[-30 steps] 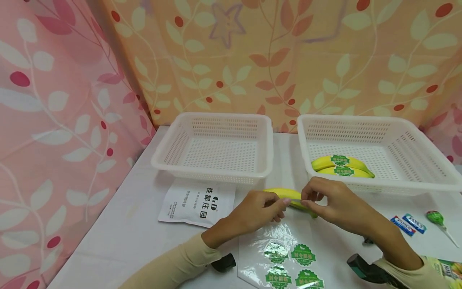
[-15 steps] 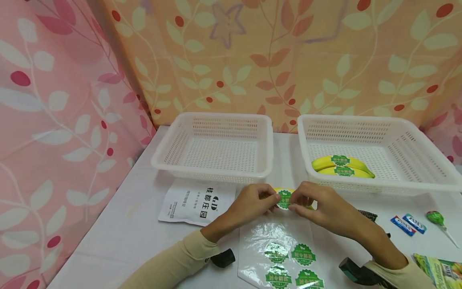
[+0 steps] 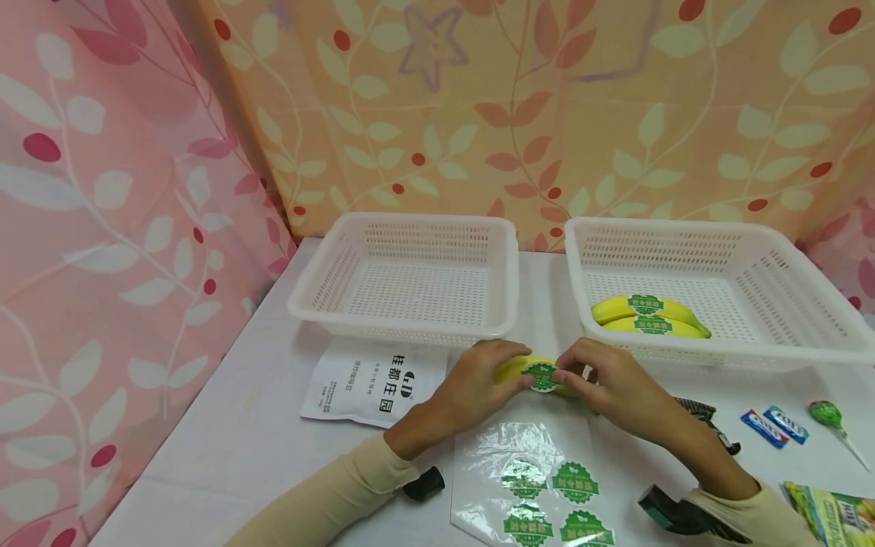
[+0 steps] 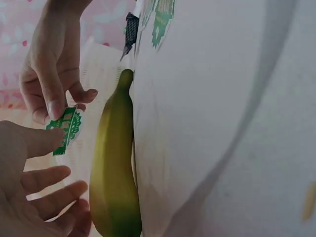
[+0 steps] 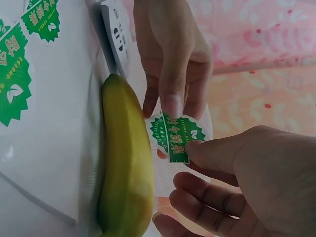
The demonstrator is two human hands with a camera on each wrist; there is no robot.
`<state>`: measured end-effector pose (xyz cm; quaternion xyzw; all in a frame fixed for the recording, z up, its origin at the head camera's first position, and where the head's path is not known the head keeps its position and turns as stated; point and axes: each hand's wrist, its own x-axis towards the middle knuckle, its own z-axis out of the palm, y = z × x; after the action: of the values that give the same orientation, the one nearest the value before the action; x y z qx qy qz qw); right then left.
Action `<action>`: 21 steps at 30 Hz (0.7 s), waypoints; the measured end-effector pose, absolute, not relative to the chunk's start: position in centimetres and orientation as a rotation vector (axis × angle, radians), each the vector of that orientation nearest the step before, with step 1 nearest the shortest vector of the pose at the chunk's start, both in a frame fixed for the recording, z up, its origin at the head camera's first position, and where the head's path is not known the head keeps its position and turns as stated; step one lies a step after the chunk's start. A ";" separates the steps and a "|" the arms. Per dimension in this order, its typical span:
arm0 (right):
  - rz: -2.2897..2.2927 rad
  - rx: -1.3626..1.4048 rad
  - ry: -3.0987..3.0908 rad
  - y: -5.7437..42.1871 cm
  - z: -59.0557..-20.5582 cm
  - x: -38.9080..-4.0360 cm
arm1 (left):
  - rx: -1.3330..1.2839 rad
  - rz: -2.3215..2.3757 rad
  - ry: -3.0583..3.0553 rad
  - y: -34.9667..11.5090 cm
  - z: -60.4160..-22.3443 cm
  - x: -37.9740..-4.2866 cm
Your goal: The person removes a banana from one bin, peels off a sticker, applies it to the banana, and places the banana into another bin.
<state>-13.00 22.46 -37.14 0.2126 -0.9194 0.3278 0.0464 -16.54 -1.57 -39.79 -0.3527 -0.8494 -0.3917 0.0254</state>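
A green and white sticker (image 3: 542, 376) is stretched between both hands, close above a yellow banana (image 3: 507, 370). My left hand (image 3: 478, 386) pinches one end between thumb and finger; my right hand (image 3: 618, 389) pinches the opposite end. In the left wrist view the sticker (image 4: 67, 131) appears slightly bent and apart from the banana (image 4: 114, 173). The right wrist view shows the sticker's printed face (image 5: 175, 136) beside the bare peel of the banana (image 5: 126, 163). A clear sheet (image 3: 485, 471) carrying several matching stickers lies in front of the hands.
Behind stand two white baskets, the left basket (image 3: 403, 330) and the right basket (image 3: 752, 353), which has stickered bananas (image 3: 666, 308) inside. A white pouch (image 3: 372, 384) lies left. To the right are small candy packets (image 3: 766, 428), a lollipop (image 3: 825, 412) and a green packet (image 3: 837, 516).
The sticker has turned from edge-on to face-up between the hands. Both hands have shifted slightly left since a second ago, and more of the banana shows than half a second ago.
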 end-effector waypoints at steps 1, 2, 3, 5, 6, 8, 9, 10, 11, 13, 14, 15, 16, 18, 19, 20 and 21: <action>1.002 0.659 -2.801 22.5 -37.3 -13.1 | -1.089 -1.194 -2.653 -1.6 -39.8 -16.6; 1.003 0.669 -2.797 22.5 -37.5 -13.2 | -1.089 -1.178 -2.679 -1.6 -39.9 -16.6; 1.005 0.676 -2.795 22.5 -37.6 -13.2 | -1.086 -1.152 -2.705 -1.6 -40.0 -16.7; 1.007 0.683 -2.797 22.4 -37.8 -13.4 | -1.094 -1.106 -2.741 -1.6 -40.2 -16.7; 1.011 0.685 -2.797 22.4 -37.9 -13.4 | -1.104 -1.094 -2.748 -1.6 -40.3 -16.8; 1.010 0.686 -2.799 22.4 -38.1 -13.5 | -1.126 -1.087 -2.751 -1.6 -40.5 -16.9; 1.007 0.684 -2.802 22.3 -38.1 -13.5 | -1.133 -1.095 -2.750 -1.7 -40.5 -17.0; 1.006 0.681 -2.803 22.3 -38.2 -13.6 | -1.143 -1.105 -2.748 -1.7 -40.5 -17.0; 1.008 0.676 -2.808 22.3 -38.3 -13.6 | -1.152 -1.119 -2.747 -1.7 -40.6 -17.1; 1.007 0.682 -2.813 22.2 -38.3 -13.6 | -1.168 -1.144 -2.744 -1.7 -40.5 -17.1; 1.010 0.678 -2.820 22.2 -38.4 -13.6 | -1.174 -1.149 -2.741 -1.7 -40.6 -17.2; 1.012 0.682 -2.822 22.2 -38.4 -13.6 | -1.180 -1.157 -2.738 -1.7 -40.6 -17.2; 1.012 0.687 -2.823 22.2 -38.4 -13.6 | -1.186 -1.160 -2.734 -1.7 -40.6 -17.2; 1.012 0.695 -2.827 22.1 -38.4 -13.5 | -1.193 -1.160 -2.730 -1.7 -40.7 -17.2; 1.013 0.691 -2.830 22.2 -38.4 -13.4 | -1.194 -1.157 -2.730 -1.6 -40.7 -17.2; 1.010 0.687 -2.834 22.2 -38.4 -13.4 | -1.196 -1.155 -2.731 -1.6 -40.7 -17.2; 1.009 0.684 -2.838 22.2 -38.4 -13.4 | -1.198 -1.150 -2.734 -1.6 -40.7 -17.2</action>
<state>-13.38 22.15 -38.37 0.2214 -0.9185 0.3264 0.0267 -17.23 -1.60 -40.71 -0.3743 -0.8543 -0.3595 -0.0285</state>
